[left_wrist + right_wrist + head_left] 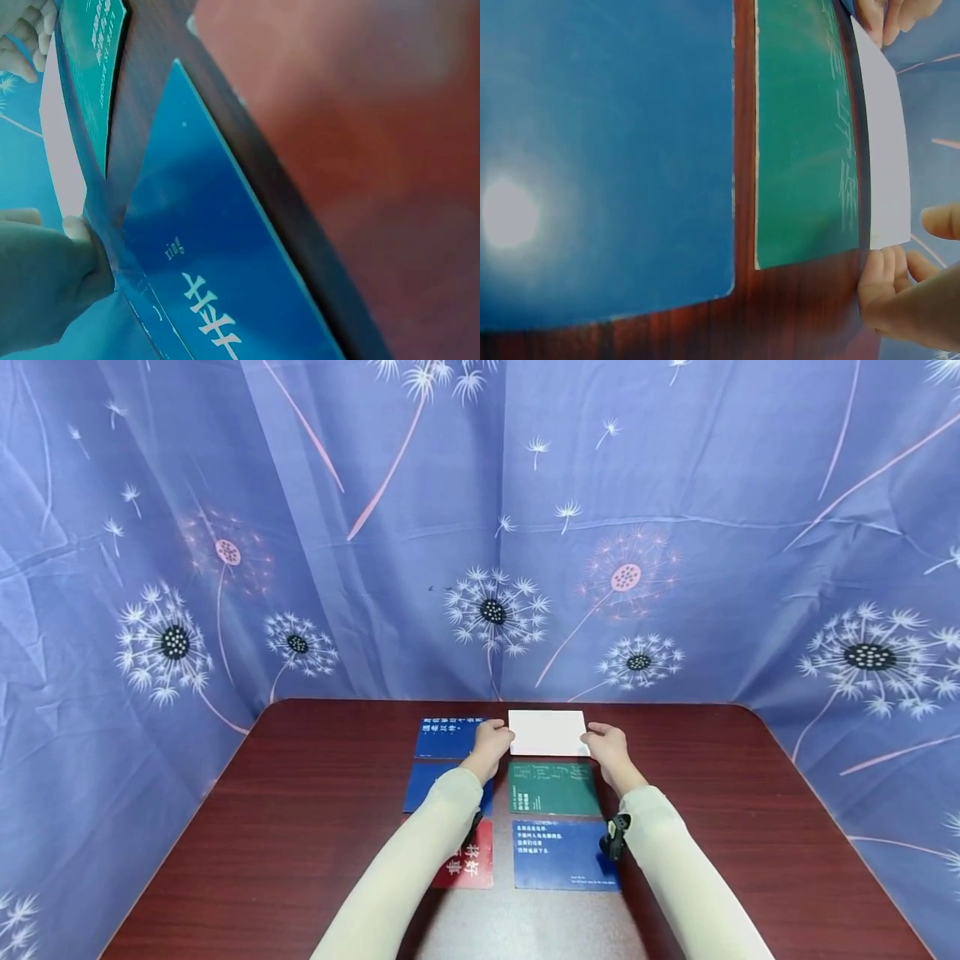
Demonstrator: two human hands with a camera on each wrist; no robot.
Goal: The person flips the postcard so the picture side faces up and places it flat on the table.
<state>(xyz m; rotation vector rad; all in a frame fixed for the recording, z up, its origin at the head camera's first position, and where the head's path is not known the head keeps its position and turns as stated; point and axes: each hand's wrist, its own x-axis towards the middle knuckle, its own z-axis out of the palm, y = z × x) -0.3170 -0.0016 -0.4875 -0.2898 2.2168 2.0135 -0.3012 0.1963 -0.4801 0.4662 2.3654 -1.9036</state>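
A blank white card (547,732) is held between two hands at the back of the table. My left hand (491,745) pinches its left edge, thumb and fingertips at the near corner in the left wrist view. On the other side my right hand (609,750) holds the right edge, with curled fingers (885,270) at the card's border and one digit raised apart. Just in front lies a green card (555,789) with pale lettering. A blue card with white writing (450,739) lies beside my left hand, its corner covered by that hand.
Another blue card (427,787) and a red card (476,864) lie under my left forearm, partly hidden. Below the green card is a blue one (562,860) by my right wrist. A blue dandelion-print curtain (495,527) hangs behind the dark red table (750,827).
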